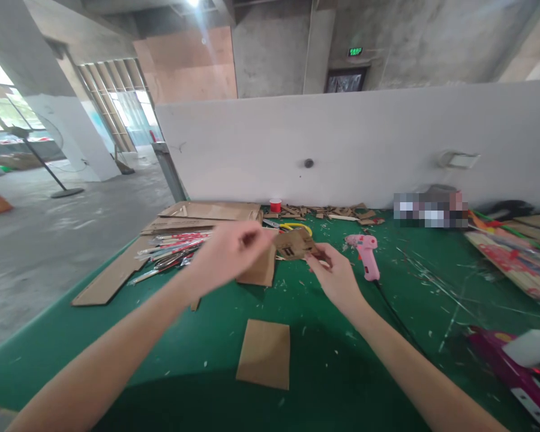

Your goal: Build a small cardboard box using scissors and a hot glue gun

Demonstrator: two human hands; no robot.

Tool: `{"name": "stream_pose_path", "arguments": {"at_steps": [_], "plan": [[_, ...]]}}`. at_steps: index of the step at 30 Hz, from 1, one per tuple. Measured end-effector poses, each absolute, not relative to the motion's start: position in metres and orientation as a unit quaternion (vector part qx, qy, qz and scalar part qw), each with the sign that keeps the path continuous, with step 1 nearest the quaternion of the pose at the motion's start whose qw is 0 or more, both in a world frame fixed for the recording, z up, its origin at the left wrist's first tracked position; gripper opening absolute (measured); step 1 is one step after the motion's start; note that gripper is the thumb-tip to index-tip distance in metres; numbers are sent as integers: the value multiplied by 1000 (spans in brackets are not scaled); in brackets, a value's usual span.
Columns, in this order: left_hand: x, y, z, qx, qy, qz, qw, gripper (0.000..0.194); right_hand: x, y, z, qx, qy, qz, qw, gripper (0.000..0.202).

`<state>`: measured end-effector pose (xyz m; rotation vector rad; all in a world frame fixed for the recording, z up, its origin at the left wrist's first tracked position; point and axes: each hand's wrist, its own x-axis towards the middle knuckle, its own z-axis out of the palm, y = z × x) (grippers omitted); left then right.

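Observation:
Pinched in my right hand (pixel 330 267) is a small brown cardboard piece (pixel 293 245) with dark printed marks, raised above the table. My left hand (pixel 229 249) is at the left end of that piece, its fingers curled and blurred; whether they touch it cannot be made out. Below both hands, a roughly square cardboard piece (pixel 264 354) lies flat on the green table. Another cardboard piece (pixel 257 271) lies partly behind my left hand. Behind the held piece are yellow-handled scissors (pixel 297 226), partly hidden.
A pink glue gun (pixel 366 255) with a black cord lies right of my right hand. Cardboard sheets (pixel 216 211) and wrapped sticks (pixel 171 249) are at the left. Cardboard scraps (pixel 333 212) and a red cup (pixel 275 206) stand by the white partition (pixel 270 150). A purple device (pixel 506 366) is at right.

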<state>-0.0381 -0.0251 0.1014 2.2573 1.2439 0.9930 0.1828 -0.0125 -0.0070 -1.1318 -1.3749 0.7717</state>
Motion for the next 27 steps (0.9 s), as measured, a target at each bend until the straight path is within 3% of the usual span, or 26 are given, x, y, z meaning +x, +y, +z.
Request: {"name": "stream_pose_path", "arguments": {"at_steps": [3, 8, 11, 21, 27], "plan": [[-73, 24, 100, 709, 558, 423, 85, 32, 178, -16, -11, -474, -602, 358, 534, 22], [-98, 70, 64, 592, 629, 290, 412, 56, 175, -16, -15, -477, -624, 355, 507, 25], [-90, 70, 45, 605, 562, 253, 504, 60, 176, -16, -15, -471, -646, 337, 497, 26], [-72, 67, 22, 606, 537, 256, 527, 62, 167, -16, -19, -446, -680, 312, 492, 19], [-62, 61, 18, 607, 518, 261, 544, 57, 167, -14, -15, -460, -723, 235, 459, 16]]}}
